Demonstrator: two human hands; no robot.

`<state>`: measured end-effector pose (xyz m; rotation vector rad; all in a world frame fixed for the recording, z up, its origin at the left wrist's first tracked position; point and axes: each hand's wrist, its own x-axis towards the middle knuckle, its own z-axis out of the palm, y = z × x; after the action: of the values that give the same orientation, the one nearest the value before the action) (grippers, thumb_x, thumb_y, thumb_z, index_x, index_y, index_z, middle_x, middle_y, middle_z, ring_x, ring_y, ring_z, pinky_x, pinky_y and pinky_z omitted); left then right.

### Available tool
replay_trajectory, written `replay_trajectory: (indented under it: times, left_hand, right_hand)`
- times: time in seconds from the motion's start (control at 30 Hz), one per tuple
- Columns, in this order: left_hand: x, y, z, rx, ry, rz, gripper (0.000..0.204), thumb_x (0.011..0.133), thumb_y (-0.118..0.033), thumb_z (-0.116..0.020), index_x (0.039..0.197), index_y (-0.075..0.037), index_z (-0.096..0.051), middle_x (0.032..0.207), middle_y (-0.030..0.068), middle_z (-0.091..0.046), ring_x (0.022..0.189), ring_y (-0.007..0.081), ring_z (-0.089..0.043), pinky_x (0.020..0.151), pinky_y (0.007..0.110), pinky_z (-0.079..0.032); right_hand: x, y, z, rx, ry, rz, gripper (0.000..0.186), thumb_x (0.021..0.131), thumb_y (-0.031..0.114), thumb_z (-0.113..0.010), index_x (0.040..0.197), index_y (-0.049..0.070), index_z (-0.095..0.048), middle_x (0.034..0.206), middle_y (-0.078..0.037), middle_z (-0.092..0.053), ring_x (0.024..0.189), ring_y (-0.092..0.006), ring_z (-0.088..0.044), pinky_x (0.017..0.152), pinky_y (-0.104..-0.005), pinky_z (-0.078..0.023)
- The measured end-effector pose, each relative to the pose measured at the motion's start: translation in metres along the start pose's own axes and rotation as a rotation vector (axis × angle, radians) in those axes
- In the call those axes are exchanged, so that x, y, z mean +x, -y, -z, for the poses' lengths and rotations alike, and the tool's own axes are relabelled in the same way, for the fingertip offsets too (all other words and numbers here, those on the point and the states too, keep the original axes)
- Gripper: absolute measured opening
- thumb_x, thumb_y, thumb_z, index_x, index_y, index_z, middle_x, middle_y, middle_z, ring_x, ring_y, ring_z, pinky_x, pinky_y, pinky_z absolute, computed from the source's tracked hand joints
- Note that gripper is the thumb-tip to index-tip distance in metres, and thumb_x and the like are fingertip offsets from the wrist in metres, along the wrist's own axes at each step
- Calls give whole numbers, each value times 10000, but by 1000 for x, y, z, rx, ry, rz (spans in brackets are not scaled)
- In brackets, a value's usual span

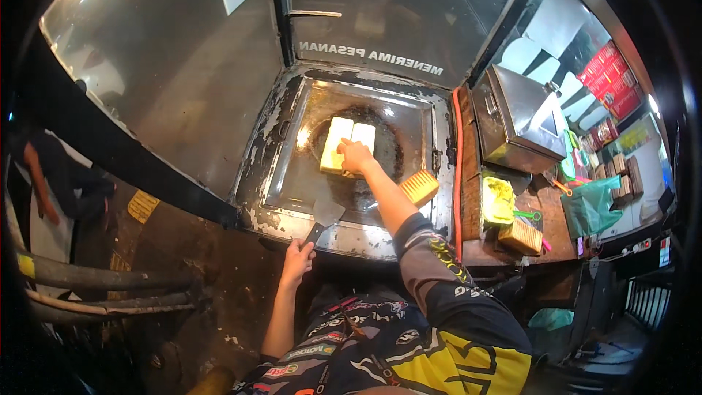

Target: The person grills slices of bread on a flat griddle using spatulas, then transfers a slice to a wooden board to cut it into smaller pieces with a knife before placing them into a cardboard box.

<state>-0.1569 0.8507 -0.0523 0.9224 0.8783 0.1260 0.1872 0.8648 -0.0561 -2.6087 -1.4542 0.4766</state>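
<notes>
Two pale, bread-like slabs point(363, 132) lie side by side on a square metal griddle point(291, 184). My right hand point(354, 155) reaches onto the left slab, fingertips touching its top, index finger extended. My left hand point(298, 260) is closed round the dark handle of a wide metal spatula point(329, 211), whose blade is at the griddle's front edge. Right of my right forearm, a ridged golden block point(420, 187), perhaps bread, sits on the griddle.
Right: steel box point(515, 124), yellow-filled tub point(498, 201), golden loaf point(520, 240), green bag point(591, 205) and red hose point(457, 175). Glass panels point(387, 14) enclose the griddle's back. Outside at far left, another person point(58, 190) sits.
</notes>
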Motion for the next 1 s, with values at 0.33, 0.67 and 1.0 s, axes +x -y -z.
replay_trajectory:
  times: [0.33, 0.67, 1.0]
  left_hand:
    - [18, 38, -6, 421, -104, -237, 217, 867, -131, -628, 1030, -9, -552, 675, 39, -562, 458, 79, -460, 406, 223, -371]
    - [8, 60, -42, 800, -412, -652, 392, 794, -80, -677, 1150, 38, -561, 899, 195, -632, 624, 205, -645, 604, 319, -515]
    - [-39, 65, -183, 1032, -629, -1051, 239, 874, -184, -619, 978, 28, -658, 871, 164, -678, 730, 253, -655, 701, 334, -505]
  right_hand:
    - [-113, 41, 19, 577, -297, 465, 339, 735, 109, -581, 1063, 27, -607, 1034, -199, -626, 1004, -371, -583, 890, -415, -459]
    - [-444, -88, -1, 1128, -138, -134, 318, 828, 97, -655, 1134, 28, -603, 1042, -97, -665, 903, -142, -629, 782, -274, -498]
    - [-747, -203, -100, 1483, -629, -775, 313, 843, 82, -654, 1142, 18, -590, 1033, -76, -645, 922, -130, -605, 792, -267, -492]
